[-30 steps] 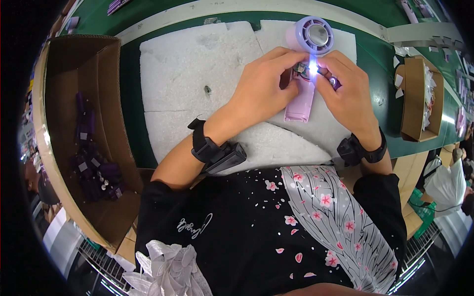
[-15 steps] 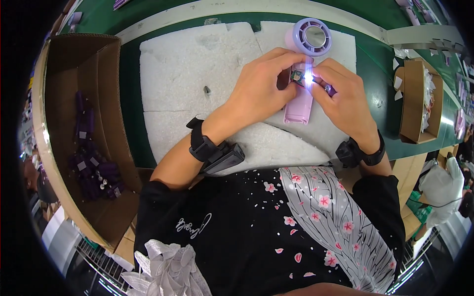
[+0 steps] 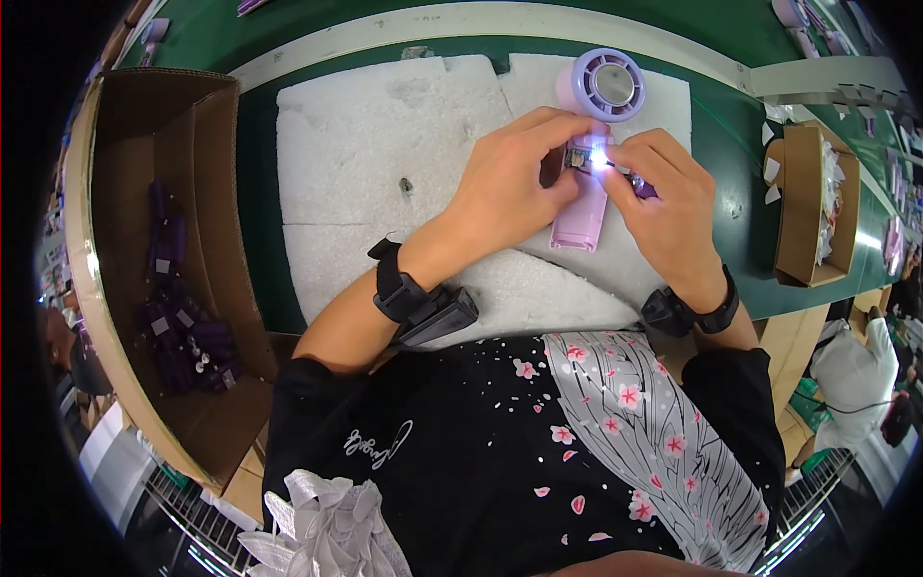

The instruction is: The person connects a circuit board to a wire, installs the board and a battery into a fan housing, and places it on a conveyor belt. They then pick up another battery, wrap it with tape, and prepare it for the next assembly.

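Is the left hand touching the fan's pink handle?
Touching. The head view shows the left hand at the upper part of the pink handle, its fingers lapping over the handle just below the round fan head.

Foam (image 3: pixel 375 144) lies beneath the fan (image 3: pixel 581 202) — left carton (image 3: pixel 216 192) one side, right carton (image 3: pixel 801 207) opposite.

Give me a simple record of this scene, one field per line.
Left hand: on the pink handle; left hand
Right hand: beside a bright light, its grip unclear; right hand
Electronics: small circuit board at the handle
Beyond the hands: round lilac fan head
Work surface: white foam on green table
Left side: cardboard box containing purple parts
Right side: smaller cardboard box
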### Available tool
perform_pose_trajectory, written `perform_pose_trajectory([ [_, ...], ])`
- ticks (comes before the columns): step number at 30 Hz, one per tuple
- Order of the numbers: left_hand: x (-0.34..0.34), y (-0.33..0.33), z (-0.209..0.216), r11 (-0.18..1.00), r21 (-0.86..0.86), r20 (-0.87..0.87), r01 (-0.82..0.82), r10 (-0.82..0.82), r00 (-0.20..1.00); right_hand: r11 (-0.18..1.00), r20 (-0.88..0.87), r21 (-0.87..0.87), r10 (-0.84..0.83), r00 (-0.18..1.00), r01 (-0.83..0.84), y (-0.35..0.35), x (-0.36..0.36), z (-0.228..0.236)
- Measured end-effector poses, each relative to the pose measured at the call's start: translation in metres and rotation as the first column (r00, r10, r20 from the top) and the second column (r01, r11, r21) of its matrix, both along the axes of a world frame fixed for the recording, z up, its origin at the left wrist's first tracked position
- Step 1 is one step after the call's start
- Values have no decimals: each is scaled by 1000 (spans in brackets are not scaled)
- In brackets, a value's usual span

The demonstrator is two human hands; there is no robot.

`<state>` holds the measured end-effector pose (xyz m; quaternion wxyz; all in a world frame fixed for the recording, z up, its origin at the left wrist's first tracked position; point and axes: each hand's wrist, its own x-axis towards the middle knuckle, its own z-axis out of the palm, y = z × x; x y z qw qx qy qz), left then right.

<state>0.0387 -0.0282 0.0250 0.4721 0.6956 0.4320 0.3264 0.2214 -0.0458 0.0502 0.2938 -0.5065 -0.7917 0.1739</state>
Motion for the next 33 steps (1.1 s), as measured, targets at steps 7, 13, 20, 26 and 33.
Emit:
perform_pose_trajectory([
  [7, 2, -1, -7, 1000, 27, 30, -10, 10, 1000, 1000, 52, 27, -5, 999, 4, -2, -3, -2],
  [13, 4, -1, -5, 999, 2, 81, -35, 35, 996, 996, 99, 92, 8, 995, -17, -1, -1, -4],
  [20, 3, -1, -3, 1000, -6, 50, -23, 24, 998, 990, 73, 142, -1, 997, -10, -2, -3, -5],
  [26, 3, -1, -4, 1000, -15, 62, -22, 23, 998, 991, 86, 136, -1, 996, -11, -2, -4, -5],
  [33, 4, 0, -3, 1000, -24, 59, -17, 18, 998, 990, 109, 141, 10, 994, -25, -2, -2, -4],
])
